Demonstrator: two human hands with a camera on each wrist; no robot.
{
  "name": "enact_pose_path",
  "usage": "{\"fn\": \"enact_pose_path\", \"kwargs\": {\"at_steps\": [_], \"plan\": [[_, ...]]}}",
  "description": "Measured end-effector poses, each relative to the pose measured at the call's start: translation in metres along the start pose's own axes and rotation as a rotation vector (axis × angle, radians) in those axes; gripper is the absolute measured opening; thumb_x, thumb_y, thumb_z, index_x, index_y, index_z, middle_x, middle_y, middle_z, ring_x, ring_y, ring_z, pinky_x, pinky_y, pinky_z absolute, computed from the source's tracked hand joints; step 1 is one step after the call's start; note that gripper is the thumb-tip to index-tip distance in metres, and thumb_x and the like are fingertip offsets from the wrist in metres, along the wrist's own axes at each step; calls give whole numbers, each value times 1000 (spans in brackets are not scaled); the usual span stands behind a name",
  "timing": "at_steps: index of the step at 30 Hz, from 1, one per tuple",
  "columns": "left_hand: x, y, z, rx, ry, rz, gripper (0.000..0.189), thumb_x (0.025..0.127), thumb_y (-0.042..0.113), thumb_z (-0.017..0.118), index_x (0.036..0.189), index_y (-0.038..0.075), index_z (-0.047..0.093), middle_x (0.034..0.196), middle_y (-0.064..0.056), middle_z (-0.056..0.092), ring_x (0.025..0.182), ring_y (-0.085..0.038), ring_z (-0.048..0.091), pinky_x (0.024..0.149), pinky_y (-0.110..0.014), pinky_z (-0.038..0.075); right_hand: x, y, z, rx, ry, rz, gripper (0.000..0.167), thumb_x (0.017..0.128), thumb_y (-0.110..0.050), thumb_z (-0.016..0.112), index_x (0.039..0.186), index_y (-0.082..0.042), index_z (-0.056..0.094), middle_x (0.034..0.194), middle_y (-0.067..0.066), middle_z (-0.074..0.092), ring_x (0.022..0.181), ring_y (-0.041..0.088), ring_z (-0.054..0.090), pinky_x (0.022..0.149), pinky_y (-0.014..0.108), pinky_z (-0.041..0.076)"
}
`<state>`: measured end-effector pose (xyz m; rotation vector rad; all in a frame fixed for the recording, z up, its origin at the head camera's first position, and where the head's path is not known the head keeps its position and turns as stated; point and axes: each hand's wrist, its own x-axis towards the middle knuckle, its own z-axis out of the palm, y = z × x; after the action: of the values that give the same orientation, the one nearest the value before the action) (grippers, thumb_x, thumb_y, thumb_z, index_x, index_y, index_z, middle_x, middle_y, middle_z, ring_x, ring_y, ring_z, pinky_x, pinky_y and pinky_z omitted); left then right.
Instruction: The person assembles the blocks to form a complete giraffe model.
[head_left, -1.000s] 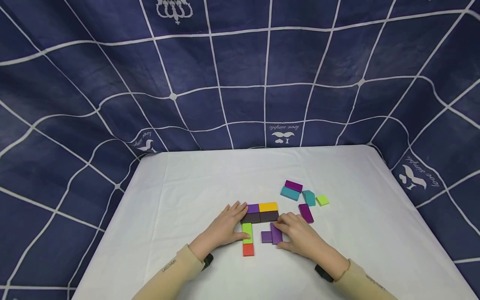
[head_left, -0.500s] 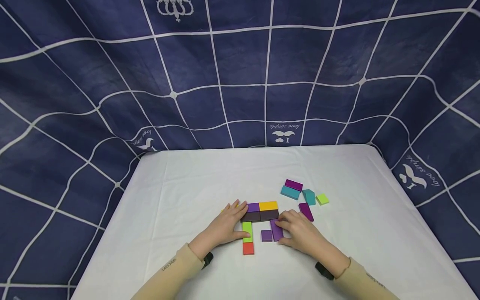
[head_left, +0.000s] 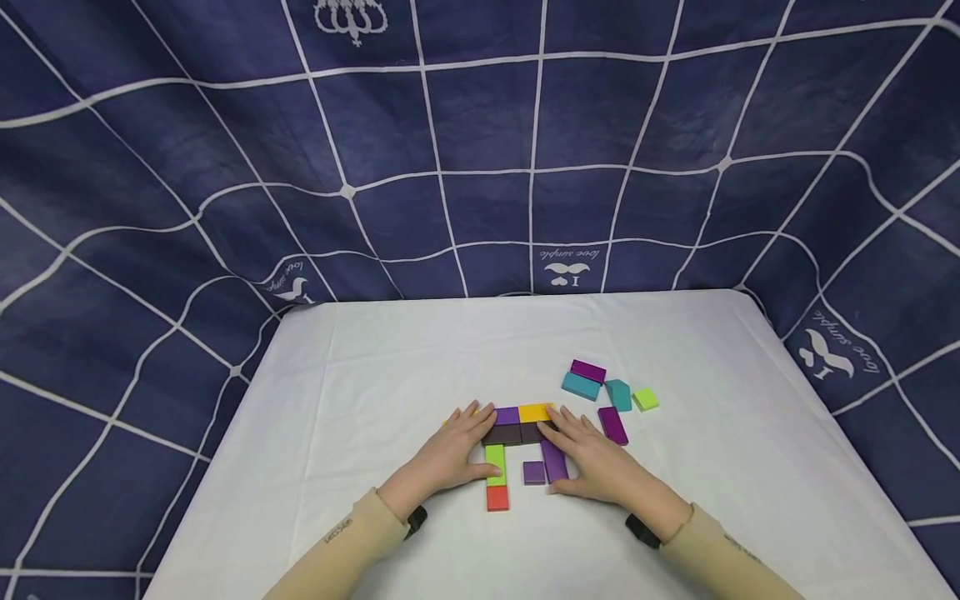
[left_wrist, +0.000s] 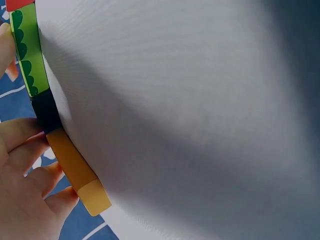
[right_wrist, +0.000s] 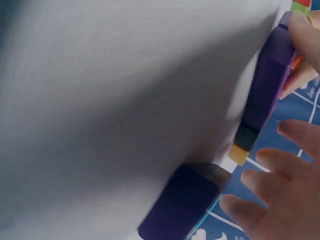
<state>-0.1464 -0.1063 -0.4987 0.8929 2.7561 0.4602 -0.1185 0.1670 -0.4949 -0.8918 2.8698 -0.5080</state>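
My left hand [head_left: 452, 450] lies spread with its fingers over the left end of a row of blocks and its thumb on a lime-green block [head_left: 495, 465]. A red block [head_left: 497, 498] adjoins the green one's near end. The row shows a violet block [head_left: 507, 415] and a yellow block [head_left: 534, 412] behind dark blocks [head_left: 501, 434]. In the left wrist view, fingertips touch an orange-yellow block [left_wrist: 75, 162]. My right hand [head_left: 596, 458] has its fingers extended over the row's right end, thumb by the near end of a long purple block [head_left: 553, 461]. Left of that lies a small purple block [head_left: 533, 472].
Loose blocks lie beyond my right hand: a magenta block [head_left: 587, 371] against a teal block [head_left: 581, 385], an angled teal block [head_left: 618, 395], a lime square [head_left: 645, 400] and another magenta block [head_left: 613, 426]. A blue curtain [head_left: 480, 208] hangs behind the white-covered table [head_left: 375, 350].
The long purple block has slid away from me to the dark row, leaving the small purple block apart. My right fingers have let go and stretched over the row. My left hand stays put.
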Motion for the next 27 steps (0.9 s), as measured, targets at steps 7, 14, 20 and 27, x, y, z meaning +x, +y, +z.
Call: {"fn": "enact_pose_path", "kwargs": {"at_steps": [7,14,20,27], "plan": [[1,1,0,11,4,-1,90,84,56,70,151,4,38,161,-9,31,150,-34,23,123,-50,23,0,2,3,22,-58,13,81,83,-49,74,146,-6,48,159,20,30,146,43,28,114,62,32],[1,0,-1,19,6,-5,90,85,57,69,151,5,38,161,-8,31,151,-33,23,123,-49,23,2,3,5,22,-40,5,82,82,-49,75,146,-6,48,159,19,30,147,43,26,113,64,32],[-1,-1,1,12,0,-7,90,85,57,69,152,5,37,161,-8,30,151,-33,23,123,-50,23,2,-7,5,11,51,-75,70,80,-50,77,134,-10,62,158,16,36,147,43,26,114,66,28],[0,0,2,16,-3,-2,89,86,57,68,152,5,37,162,-8,30,151,-33,22,123,-50,23,7,-22,10,-87,122,-150,40,78,-40,82,107,-14,74,141,13,56,142,43,37,113,69,28]]}}
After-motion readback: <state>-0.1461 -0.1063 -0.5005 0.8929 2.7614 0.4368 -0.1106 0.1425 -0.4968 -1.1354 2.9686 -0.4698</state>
